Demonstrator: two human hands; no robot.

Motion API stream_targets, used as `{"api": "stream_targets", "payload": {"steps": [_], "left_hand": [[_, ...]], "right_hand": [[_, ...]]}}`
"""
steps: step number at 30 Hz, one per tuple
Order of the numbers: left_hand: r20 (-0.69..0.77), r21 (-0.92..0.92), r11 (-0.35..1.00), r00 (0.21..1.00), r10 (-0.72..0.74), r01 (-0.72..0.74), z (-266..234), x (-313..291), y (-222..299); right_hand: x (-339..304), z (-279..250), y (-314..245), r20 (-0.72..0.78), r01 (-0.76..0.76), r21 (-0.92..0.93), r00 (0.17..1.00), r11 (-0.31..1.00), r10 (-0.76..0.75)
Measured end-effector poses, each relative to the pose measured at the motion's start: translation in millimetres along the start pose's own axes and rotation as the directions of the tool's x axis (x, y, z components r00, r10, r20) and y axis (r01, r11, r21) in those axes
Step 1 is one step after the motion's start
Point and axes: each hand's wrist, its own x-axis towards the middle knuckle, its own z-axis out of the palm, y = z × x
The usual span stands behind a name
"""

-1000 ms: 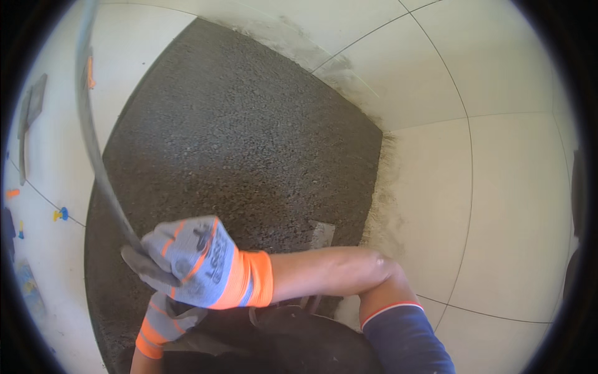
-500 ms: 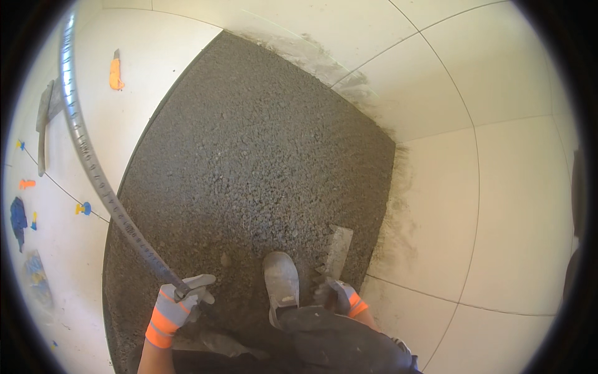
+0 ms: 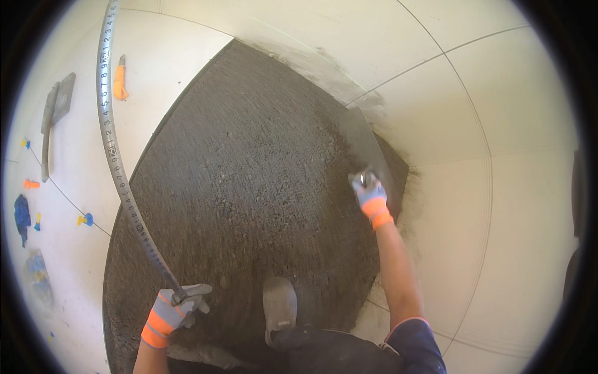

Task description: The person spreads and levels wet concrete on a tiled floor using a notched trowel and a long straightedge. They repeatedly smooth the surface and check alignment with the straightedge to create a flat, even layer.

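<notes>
In a grey glove with orange bands, my left hand [image 3: 177,311] is closed round the lower end of a long silver measuring rule [image 3: 116,168], which runs up to the upper left. Its thumb is stretched out to the right. My right hand [image 3: 367,184], gloved alike, grips a trowel whose wide grey blade [image 3: 377,149] lies at the mortar's right side near the wall; motion smears the blade. Dark grey mortar [image 3: 249,168] covers the floor before me, partly smoothed in streaks and still grainy in the middle.
My shoe [image 3: 280,305] stands on the mortar. Pale tiles [image 3: 180,50] border it on the left, holding an orange utility knife [image 3: 119,81], a second trowel [image 3: 57,112], blue and yellow tile clips [image 3: 86,219] and a dark blue cloth [image 3: 22,215]. Tiled wall [image 3: 442,224] rises at right.
My right hand has swung the trowel from beside my shoe forward to the mortar's far right. My left hand still holds the rule, which has shifted slightly right in view.
</notes>
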Motion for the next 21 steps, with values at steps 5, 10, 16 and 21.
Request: {"api": "stream_targets", "payload": {"steps": [5,10,16,21], "left_hand": [[-0.055,-0.004,0.999,0.997,0.05,-0.05,2,0,4],[-0.106,-0.013,0.992,0.986,0.127,-0.129,10,0,2],[-0.039,0.01,1.0,0.999,0.025,-0.024,12,12,14],[-0.001,0.064,0.998,1.0,-0.011,0.011,11,12,19]], "right_hand": [[103,9,-31,-0.088,-0.096,-0.186,0.993,0.978,0.081],[117,16,-35,0.05,0.037,-0.114,0.998,0.993,-0.032],[26,25,-28,0.185,0.229,-0.148,0.962,0.962,-0.2],[-88,19,-29,0.451,0.467,0.051,0.778,0.883,-0.437]]}}
